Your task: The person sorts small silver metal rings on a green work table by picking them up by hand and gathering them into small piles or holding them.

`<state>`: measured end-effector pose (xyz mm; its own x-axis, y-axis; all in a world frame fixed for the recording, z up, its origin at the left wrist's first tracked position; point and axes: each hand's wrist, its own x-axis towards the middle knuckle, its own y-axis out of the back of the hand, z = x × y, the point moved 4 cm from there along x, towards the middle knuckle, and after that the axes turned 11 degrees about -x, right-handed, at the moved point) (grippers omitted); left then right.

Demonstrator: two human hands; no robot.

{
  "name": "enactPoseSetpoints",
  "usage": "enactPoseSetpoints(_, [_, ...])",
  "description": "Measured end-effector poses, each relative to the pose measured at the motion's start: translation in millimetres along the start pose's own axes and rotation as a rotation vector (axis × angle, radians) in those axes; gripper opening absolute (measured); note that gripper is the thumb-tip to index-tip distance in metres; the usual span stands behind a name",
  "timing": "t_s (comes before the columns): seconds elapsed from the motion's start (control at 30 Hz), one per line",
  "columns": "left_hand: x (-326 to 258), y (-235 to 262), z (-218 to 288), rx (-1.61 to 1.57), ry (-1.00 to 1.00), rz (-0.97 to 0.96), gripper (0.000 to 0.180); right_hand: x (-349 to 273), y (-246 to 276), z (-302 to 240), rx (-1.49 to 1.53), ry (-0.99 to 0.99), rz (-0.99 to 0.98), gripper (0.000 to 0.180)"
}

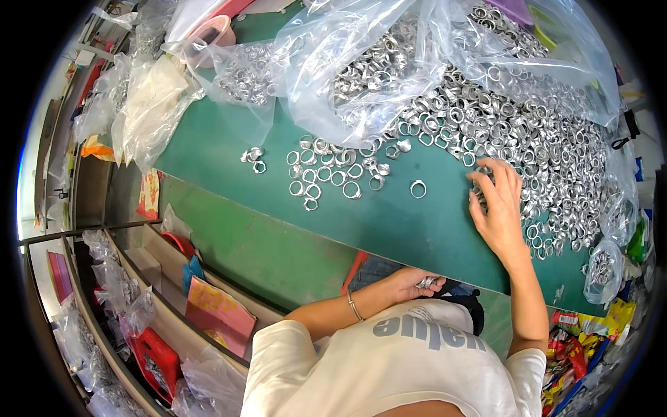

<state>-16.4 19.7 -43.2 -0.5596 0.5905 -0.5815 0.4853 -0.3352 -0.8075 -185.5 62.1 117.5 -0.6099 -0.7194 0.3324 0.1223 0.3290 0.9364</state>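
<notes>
Silver-coloured metal rings (549, 153) lie in a large heap on the right side of the green table (264, 174). My right hand (499, 212) is at the left edge of this heap, its fingers curled down around a few rings, partly hidden under them. Low in front of me, just off the near table edge, my left hand (414, 283) is closed around several metal rings (429, 282). A loose group of rings (326, 174) is spread left of the heap. One single ring (417, 189) lies by itself between that group and my right hand.
Clear plastic bags (313, 76) with more rings cover the far side of the table. A small cluster of rings (256, 158) lies further left. At the left stands a shelf unit with bags and a red container (158, 361). Colourful packets (611, 320) are at the lower right.
</notes>
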Motion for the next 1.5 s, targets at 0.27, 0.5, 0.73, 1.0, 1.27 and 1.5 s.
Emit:
enactPoseSetpoints(0.27, [-10.6,-0.1,7.9,-0.024,-0.132,0.098,0.013,63.2,-44.6,-101.6,0.245,0.349,0.033,0.018])
enactPoseSetpoints(0.5, [-19.0,15.8,12.0,-0.082,-0.156,0.052,0.016,53.8,-40.1,-100.2,0.167,0.377,0.064,0.014])
enactPoseSetpoints(0.73, [-31.1,22.3,7.5,-0.196,0.068,-0.11,0.049,-20.4,4.7,-80.2,0.384,0.542,-0.627,0.019])
enactPoseSetpoints(1.0, [-34.5,22.1,4.5,-0.149,-0.008,-0.191,0.024,42.7,-17.9,-38.6,0.251,0.151,-0.123,0.024])
enactPoseSetpoints(1.27, [-47.6,7.3,13.9,-0.065,-0.124,-0.078,0.015,20.7,-21.1,-45.9,0.113,0.169,-0.285,0.03])
enactPoseSetpoints(1.5, [-42.0,0.0,10.5,0.111,-0.095,0.01,0.014,34.7,-29.7,-25.4,-0.094,0.134,-0.07,0.031])
